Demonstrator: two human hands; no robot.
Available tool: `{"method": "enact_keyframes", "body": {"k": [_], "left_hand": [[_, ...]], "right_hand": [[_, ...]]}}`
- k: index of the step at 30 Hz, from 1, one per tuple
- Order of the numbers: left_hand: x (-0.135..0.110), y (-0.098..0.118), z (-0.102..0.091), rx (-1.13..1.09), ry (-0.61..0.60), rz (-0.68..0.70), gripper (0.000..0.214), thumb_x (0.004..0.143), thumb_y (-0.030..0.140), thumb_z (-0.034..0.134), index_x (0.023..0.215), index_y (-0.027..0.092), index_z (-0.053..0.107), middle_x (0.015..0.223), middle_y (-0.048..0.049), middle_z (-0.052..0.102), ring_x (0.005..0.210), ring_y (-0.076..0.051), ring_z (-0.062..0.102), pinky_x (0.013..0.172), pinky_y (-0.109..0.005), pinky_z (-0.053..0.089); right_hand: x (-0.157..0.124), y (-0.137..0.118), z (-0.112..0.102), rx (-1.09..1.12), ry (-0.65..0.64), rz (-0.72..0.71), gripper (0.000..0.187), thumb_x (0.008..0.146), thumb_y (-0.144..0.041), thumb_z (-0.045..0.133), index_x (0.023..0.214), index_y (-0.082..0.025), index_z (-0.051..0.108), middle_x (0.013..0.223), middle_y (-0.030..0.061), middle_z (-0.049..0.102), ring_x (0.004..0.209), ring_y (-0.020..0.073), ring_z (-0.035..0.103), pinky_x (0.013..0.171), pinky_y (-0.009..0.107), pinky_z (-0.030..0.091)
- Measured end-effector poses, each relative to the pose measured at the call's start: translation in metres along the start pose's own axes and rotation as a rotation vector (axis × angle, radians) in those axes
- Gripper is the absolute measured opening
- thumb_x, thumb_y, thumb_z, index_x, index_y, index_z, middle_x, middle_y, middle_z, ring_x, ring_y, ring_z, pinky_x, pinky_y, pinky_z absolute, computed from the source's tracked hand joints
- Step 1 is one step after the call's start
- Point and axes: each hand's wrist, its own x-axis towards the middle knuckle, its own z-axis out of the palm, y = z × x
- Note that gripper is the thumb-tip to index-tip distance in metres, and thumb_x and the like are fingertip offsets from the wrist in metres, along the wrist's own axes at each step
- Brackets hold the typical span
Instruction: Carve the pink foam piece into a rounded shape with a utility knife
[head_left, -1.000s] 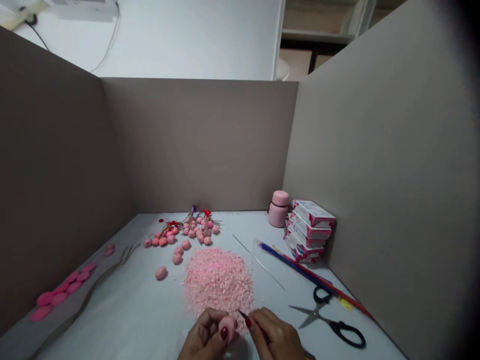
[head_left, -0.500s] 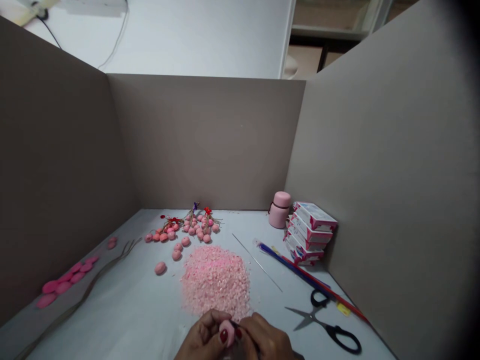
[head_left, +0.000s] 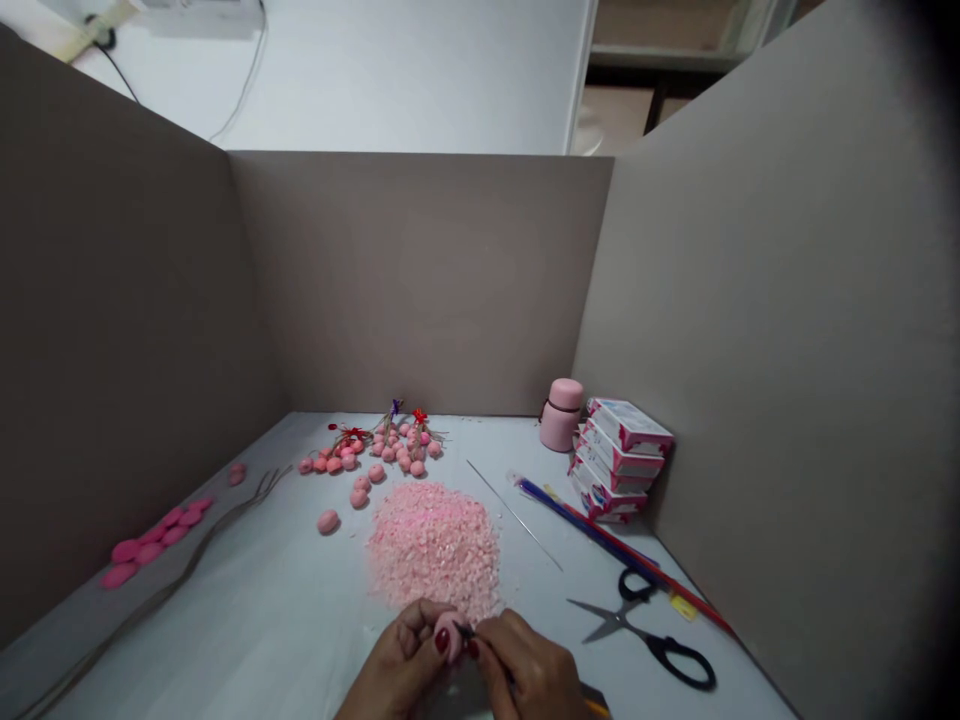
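Near the front edge, my left hand (head_left: 401, 655) pinches a small pink ball (head_left: 448, 632) between thumb and fingers. My right hand (head_left: 529, 665) grips a slim knife (head_left: 465, 631) whose dark tip touches the ball's right side. Part of a black and yellow handle shows below that hand, and the rest is hidden by the fingers. Just beyond both hands lies a heap of pink flakes (head_left: 435, 550). Several finished-looking pink balls (head_left: 328, 521) sit loose to its left.
Bunches of pink balls with ribbons (head_left: 405, 445) lie behind. At left are flat pink ovals (head_left: 150, 545) and long cords (head_left: 187, 570). A thin metal needle (head_left: 514, 515), coloured pipe-like strips (head_left: 600, 540), scissors (head_left: 637, 630), stacked boxes (head_left: 622, 455) and a pink flask (head_left: 561, 415) occupy the right.
The knife's dark tip now shows more clearly at the ball's side, and its black and yellow handle end has come into sight. My head view has shifted slightly.
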Motion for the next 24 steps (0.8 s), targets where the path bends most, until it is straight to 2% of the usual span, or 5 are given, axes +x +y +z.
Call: {"method": "enact_keyframes", "body": {"k": [4, 10, 16, 21, 24], "left_hand": [[-0.003, -0.003, 0.003, -0.002, -0.007, 0.011, 0.026, 0.062, 0.036, 0.084, 0.075, 0.015, 0.073, 0.065, 0.0008, 0.066, 0.062, -0.008, 0.054, 0.062, -0.020, 0.037], [-0.008, 0.005, 0.013, -0.110, 0.109, -0.077, 0.022, 0.064, 0.028, 0.084, 0.081, 0.020, 0.072, 0.070, 0.0010, 0.073, 0.063, -0.008, 0.063, 0.060, -0.019, 0.040], [-0.007, 0.005, 0.008, -0.066, 0.030, -0.051, 0.022, 0.065, 0.030, 0.083, 0.076, 0.014, 0.072, 0.067, -0.0017, 0.071, 0.067, -0.009, 0.060, 0.068, -0.020, 0.042], [-0.007, 0.001, 0.007, -0.022, 0.000, -0.008, 0.024, 0.063, 0.033, 0.084, 0.070, 0.014, 0.072, 0.065, 0.0003, 0.067, 0.063, -0.008, 0.055, 0.063, -0.018, 0.039], [-0.009, 0.003, 0.011, -0.029, 0.052, -0.063, 0.024, 0.061, 0.033, 0.085, 0.073, 0.017, 0.072, 0.066, 0.0015, 0.068, 0.058, -0.007, 0.058, 0.058, -0.018, 0.039]], "right_hand": [[0.003, 0.004, -0.003, 0.005, -0.013, 0.094, 0.046, 0.104, -0.038, 0.026, 0.076, -0.022, 0.058, 0.068, 0.0011, 0.062, 0.059, 0.0139, 0.062, 0.055, 0.022, 0.040], [0.000, -0.005, -0.007, 0.096, -0.044, -0.022, 0.037, 0.103, -0.031, 0.029, 0.083, -0.022, 0.059, 0.070, 0.0010, 0.061, 0.062, 0.0138, 0.061, 0.057, 0.022, 0.040], [-0.001, -0.007, -0.009, 0.093, -0.094, -0.045, 0.033, 0.100, -0.026, 0.032, 0.084, -0.021, 0.060, 0.071, 0.0016, 0.060, 0.062, 0.0145, 0.061, 0.057, 0.022, 0.040], [0.002, 0.002, -0.009, 0.039, -0.093, 0.086, 0.030, 0.098, -0.024, 0.035, 0.078, -0.022, 0.057, 0.070, 0.0007, 0.062, 0.061, 0.0145, 0.061, 0.057, 0.023, 0.039], [0.003, 0.005, -0.010, 0.046, -0.085, 0.128, 0.030, 0.099, -0.025, 0.036, 0.076, -0.022, 0.056, 0.070, 0.0003, 0.062, 0.062, 0.0143, 0.061, 0.057, 0.022, 0.039]]}}
